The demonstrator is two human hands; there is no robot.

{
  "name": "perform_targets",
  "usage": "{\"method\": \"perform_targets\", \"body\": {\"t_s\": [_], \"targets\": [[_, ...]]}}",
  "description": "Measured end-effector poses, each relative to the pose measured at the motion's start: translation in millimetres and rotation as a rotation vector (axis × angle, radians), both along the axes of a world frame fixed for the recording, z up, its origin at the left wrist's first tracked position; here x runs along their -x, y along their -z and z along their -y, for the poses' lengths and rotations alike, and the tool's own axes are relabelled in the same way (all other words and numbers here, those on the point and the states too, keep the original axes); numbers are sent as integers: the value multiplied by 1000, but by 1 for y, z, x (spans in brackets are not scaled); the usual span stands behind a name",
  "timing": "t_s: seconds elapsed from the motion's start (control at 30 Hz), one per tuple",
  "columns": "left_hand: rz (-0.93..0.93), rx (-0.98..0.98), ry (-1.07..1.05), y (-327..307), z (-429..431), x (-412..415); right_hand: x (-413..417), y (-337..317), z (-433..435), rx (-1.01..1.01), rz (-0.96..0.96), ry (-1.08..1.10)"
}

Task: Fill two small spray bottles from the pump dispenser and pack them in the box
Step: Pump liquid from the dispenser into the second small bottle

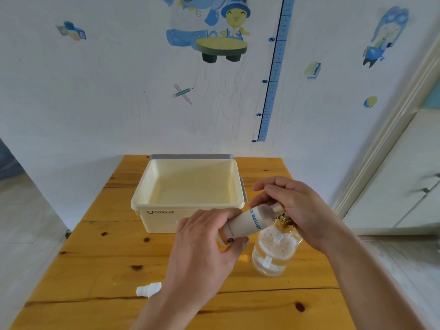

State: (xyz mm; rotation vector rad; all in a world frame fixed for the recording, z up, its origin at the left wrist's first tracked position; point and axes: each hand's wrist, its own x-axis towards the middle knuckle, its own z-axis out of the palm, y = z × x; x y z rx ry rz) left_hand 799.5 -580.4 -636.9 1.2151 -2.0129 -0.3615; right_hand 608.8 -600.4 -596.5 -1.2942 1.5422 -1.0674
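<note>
My left hand [204,236] grips a small white spray bottle [247,223] with blue lettering, tilted on its side with its open neck toward the pump. My right hand [292,208] rests on top of the gold pump head of a clear glass dispenser [273,253], which is partly filled with foamy liquid. The bottle's neck sits right at the pump nozzle under my right fingers. A cream plastic box [152,201] stands open and empty behind them. A white spray cap [147,289] lies on the table at the front left. No second bottle is in view.
The wooden table [95,258] is narrow, with its edges close on both sides. A wall with stickers rises right behind the box. White cabinet doors [404,175] stand to the right.
</note>
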Motion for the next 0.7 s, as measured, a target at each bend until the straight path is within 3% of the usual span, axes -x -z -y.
{"method": "perform_targets", "body": {"t_s": [0.7], "targets": [[-3,-10,10,-2,-2,-1,0,2,0,8,-20,0]]}}
